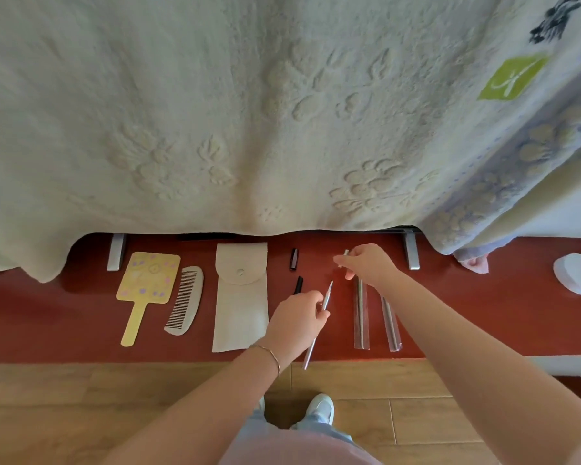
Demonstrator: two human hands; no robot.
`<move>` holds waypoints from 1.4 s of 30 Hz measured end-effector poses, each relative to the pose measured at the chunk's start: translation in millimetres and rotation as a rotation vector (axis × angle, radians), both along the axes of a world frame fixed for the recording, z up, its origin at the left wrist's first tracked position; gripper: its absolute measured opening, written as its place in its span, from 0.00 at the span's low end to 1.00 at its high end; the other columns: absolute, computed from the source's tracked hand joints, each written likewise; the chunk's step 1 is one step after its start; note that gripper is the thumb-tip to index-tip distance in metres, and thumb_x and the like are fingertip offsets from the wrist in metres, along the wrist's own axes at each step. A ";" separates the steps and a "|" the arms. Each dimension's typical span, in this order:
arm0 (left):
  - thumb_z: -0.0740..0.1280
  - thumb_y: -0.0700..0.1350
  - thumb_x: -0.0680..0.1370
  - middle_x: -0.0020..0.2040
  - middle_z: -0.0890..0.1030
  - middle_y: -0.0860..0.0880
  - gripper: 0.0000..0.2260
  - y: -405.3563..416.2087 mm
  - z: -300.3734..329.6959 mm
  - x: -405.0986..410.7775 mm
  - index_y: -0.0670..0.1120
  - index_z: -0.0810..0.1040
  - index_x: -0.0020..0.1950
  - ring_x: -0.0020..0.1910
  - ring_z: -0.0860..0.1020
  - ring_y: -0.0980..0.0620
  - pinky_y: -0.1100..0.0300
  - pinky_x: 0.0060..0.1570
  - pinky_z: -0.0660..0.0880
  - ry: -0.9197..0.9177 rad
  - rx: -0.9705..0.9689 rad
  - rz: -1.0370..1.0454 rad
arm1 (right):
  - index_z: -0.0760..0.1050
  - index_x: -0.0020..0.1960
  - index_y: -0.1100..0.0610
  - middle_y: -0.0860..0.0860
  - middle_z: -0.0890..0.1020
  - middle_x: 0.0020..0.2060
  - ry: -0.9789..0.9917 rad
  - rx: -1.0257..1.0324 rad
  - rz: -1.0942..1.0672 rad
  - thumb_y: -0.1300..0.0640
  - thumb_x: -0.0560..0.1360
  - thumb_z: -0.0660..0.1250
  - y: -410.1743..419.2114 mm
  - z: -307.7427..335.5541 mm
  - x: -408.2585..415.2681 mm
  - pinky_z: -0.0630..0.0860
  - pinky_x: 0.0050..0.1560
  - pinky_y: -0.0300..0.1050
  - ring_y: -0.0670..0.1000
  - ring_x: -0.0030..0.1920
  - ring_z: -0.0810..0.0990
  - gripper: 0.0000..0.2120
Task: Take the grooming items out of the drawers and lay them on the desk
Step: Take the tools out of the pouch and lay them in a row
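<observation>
On the red desk [81, 317] lie a yellow hand mirror [146, 283], a pale comb [185, 302], a cream pouch [240, 303], two small black pieces [294, 259] [298, 285] and two slim tools in clear sleeves [360, 317] [390, 323]. My left hand [296, 322] grips a long thin metal tool [317, 325] that slants over the desk's front edge. Further back and to the right, my right hand [369, 265] pinches a short silver piece [344, 255] above the desk. No drawer is in view.
A cream embossed blanket [249, 112] hangs over whatever stands at the back of the desk, with two grey feet [116, 251] [411, 250] poking out. A white round object [577, 273] sits at the far right. Wooden floor [114, 397] and my shoes lie below.
</observation>
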State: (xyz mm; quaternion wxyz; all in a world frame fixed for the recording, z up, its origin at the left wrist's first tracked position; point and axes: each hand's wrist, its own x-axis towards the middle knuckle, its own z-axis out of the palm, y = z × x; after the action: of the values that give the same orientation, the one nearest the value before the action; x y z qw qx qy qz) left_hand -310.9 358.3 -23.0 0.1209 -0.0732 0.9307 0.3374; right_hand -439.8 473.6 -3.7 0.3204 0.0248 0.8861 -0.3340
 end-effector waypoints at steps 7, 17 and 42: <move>0.61 0.47 0.79 0.38 0.74 0.51 0.13 1.1 -7.3 -8.3 0.46 0.66 0.62 0.31 0.71 0.56 0.72 0.27 0.63 0.086 -0.111 -0.059 | 0.78 0.39 0.63 0.54 0.79 0.31 0.099 0.227 0.227 0.47 0.72 0.66 -22.9 -26.5 -18.6 0.72 0.38 0.44 0.56 0.36 0.79 0.18; 0.59 0.44 0.80 0.45 0.79 0.46 0.08 7.2 -18.4 -26.6 0.43 0.73 0.56 0.44 0.77 0.48 0.56 0.41 0.77 0.167 -0.268 -0.179 | 0.68 0.33 0.56 0.50 0.72 0.28 0.166 0.374 0.345 0.45 0.73 0.65 -42.9 -36.5 -24.7 0.69 0.38 0.45 0.55 0.37 0.75 0.18; 0.73 0.51 0.68 0.37 0.79 0.53 0.11 -3.4 -24.8 13.5 0.52 0.79 0.48 0.35 0.78 0.55 0.68 0.32 0.72 0.340 -0.325 -0.256 | 0.71 0.51 0.54 0.50 0.78 0.39 0.303 0.468 0.270 0.43 0.78 0.55 27.7 -11.6 57.3 0.74 0.38 0.45 0.54 0.41 0.78 0.15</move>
State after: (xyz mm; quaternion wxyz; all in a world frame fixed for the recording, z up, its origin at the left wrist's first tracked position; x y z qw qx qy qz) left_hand -297.4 354.9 -47.8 -0.0088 0.0842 0.9812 0.1732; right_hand -382.6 501.3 -15.3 0.2116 -0.0701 0.9719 -0.0752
